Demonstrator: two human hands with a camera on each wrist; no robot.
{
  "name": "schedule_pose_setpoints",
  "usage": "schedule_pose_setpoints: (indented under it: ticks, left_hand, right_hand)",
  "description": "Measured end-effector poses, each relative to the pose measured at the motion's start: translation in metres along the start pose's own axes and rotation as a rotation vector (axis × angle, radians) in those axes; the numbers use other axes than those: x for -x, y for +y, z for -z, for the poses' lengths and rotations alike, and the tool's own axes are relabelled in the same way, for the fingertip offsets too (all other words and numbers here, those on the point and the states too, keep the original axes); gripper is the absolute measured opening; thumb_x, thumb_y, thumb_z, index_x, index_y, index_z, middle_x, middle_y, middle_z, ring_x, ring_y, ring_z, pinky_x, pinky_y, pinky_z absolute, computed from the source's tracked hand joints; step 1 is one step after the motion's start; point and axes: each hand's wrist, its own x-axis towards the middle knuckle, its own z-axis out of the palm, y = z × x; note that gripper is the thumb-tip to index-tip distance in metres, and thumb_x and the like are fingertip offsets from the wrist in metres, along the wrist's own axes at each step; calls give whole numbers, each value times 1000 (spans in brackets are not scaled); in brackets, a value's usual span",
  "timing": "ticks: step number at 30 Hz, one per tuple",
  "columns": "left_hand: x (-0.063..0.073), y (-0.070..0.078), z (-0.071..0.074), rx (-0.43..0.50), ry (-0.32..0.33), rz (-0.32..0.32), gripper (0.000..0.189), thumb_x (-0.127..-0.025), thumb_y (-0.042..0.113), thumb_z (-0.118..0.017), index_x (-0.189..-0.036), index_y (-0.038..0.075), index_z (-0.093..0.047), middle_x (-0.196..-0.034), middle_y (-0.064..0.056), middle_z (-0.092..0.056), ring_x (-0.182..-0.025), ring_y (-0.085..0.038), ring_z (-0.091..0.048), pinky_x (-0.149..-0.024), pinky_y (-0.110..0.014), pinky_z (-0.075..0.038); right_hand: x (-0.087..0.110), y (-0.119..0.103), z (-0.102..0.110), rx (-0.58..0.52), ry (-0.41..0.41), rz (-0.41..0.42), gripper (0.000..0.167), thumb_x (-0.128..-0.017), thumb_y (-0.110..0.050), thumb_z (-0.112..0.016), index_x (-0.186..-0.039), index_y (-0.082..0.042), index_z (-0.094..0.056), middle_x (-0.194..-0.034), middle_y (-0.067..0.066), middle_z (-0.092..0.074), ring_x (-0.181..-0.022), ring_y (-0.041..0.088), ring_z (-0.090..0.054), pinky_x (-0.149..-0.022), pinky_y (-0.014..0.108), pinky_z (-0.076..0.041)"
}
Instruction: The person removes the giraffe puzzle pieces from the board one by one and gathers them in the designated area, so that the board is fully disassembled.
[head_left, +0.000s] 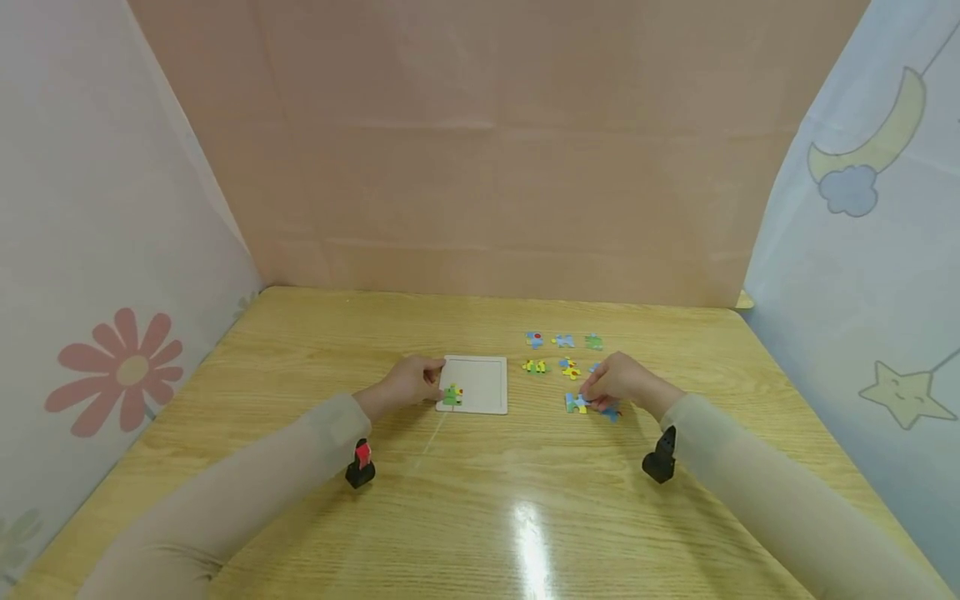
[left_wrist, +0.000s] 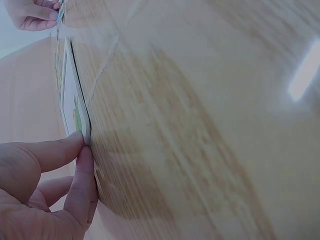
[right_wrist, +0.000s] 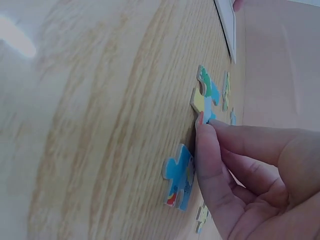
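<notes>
My left hand (head_left: 412, 382) grips the left edge of a square white puzzle tray (head_left: 480, 382), thumb (left_wrist: 65, 150) on top and fingers at its outer side. In the tray's near left corner lies a green puzzle piece (head_left: 452, 395) with yellow and red bits. To the right of the tray, my right hand (head_left: 626, 383) pinches a yellow and light blue puzzle piece (right_wrist: 199, 101) between thumb and forefinger, low over the table. A green and blue piece (right_wrist: 206, 82) shows right beside it. Close under the fingers lies a blue puzzle piece (right_wrist: 177, 172).
Behind and left of my right hand, several loose pieces lie in rough rows, among them a yellow one (head_left: 536, 367), a yellow and blue one (head_left: 570, 368) and a green one (head_left: 594, 342). A brown backdrop (head_left: 487, 167) closes off the wooden table (head_left: 480, 483) at the back.
</notes>
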Motion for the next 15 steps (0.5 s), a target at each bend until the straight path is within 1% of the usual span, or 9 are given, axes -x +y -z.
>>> schedule_pose_setpoints:
  ticks: [5, 9, 11, 15]
  left_hand:
    - [2, 3, 1, -7, -10, -8, 65, -84, 5, -74, -142, -1, -45, -89, -6, -49, -80, -17, -43, -62, -23, -35]
    - [3, 5, 1, -10, -10, -2, 64, -84, 5, -74, -142, 0, -45, -90, -7, -49, -80, -17, -43, -62, -23, -35]
    - [3, 5, 1, -10, -11, 1, 65, -85, 5, -74, -142, 0, -45, -90, -7, -50, -80, -17, -43, -62, -23, -36]
    - [2, 4, 1, -2, -22, 3, 65, -85, 5, -73, -143, 0, -44, -91, -7, -49, -80, -17, -43, -62, -23, -36]
  right_hand:
    - [4, -2, 0, 6, -1, 15, 13, -89, -1, -67, -94, 10, -71, -79, 10, -73, -63, 11, -66, -65, 29, -59]
    - [5, -2, 2, -10, -6, 20, 14, -89, -2, -66, -95, 10, -71, -80, 10, -73, -64, 10, -67, -66, 29, -60]
    - [5, -1, 5, -28, -5, 17, 16, -90, -3, -66, -97, 10, -71, -82, 10, -73, -65, 11, -67, -67, 29, -59]
    - [3, -1, 11, -104, -3, 4, 23, -92, -6, -64, -106, 12, -68, -88, 11, -74, -69, 12, -69, -70, 29, -59]
